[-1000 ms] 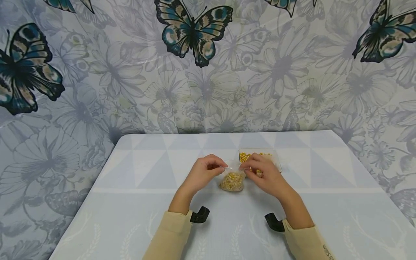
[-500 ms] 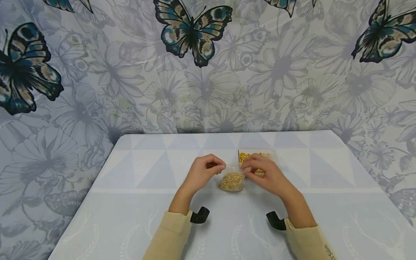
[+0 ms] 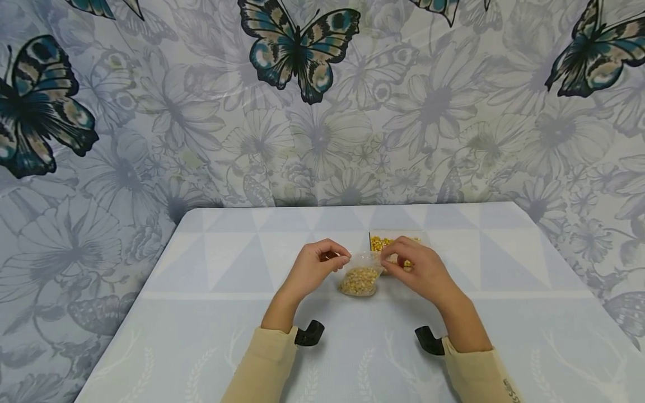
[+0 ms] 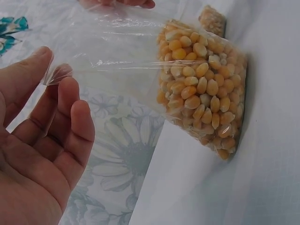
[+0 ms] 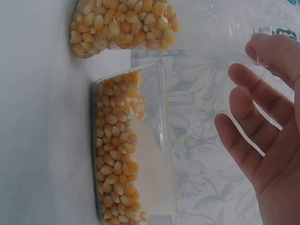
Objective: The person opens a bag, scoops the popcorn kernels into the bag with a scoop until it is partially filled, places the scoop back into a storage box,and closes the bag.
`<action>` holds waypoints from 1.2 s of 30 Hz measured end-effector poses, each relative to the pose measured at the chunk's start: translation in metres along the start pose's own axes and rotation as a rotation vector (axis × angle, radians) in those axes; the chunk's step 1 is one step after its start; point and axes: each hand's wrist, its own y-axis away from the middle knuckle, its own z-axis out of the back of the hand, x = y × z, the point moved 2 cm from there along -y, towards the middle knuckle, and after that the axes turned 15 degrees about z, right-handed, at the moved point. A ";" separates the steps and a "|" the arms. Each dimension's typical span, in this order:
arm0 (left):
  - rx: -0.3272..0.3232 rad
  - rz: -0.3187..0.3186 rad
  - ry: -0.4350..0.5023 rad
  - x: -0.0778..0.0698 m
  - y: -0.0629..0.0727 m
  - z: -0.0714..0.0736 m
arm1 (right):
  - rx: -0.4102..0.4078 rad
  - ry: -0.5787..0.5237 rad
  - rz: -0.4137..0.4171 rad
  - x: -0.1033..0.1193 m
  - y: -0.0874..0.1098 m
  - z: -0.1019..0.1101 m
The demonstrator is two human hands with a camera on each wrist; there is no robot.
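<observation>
A clear plastic bag (image 3: 360,280) with corn kernels in its lower part stands on the table, its upper part drawn up between the two hands. My left hand (image 3: 318,266) pinches one top corner of the bag between thumb and forefinger; the left wrist view shows the film (image 4: 58,72) there. On the opposite side, my right hand (image 3: 417,268) pinches the other corner, its remaining fingers loosely bent in the right wrist view. Behind the bag and partly covered by the right hand is a clear rectangular container (image 5: 161,93) of loose corn kernels (image 5: 112,154).
A pale patterned cloth covers the table (image 3: 322,341), whose far edge meets a wall (image 3: 433,112) printed with flowers and butterflies. Black wrist mounts (image 3: 309,334) sit at both cuffs.
My right hand has shifted slightly to the right, and the bag's upper part is now spread wider. The left hand and the container have stayed about where they were.
</observation>
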 end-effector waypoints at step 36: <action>-0.029 0.029 -0.124 0.004 -0.003 -0.009 | -0.105 -0.301 -0.174 -0.006 0.002 -0.022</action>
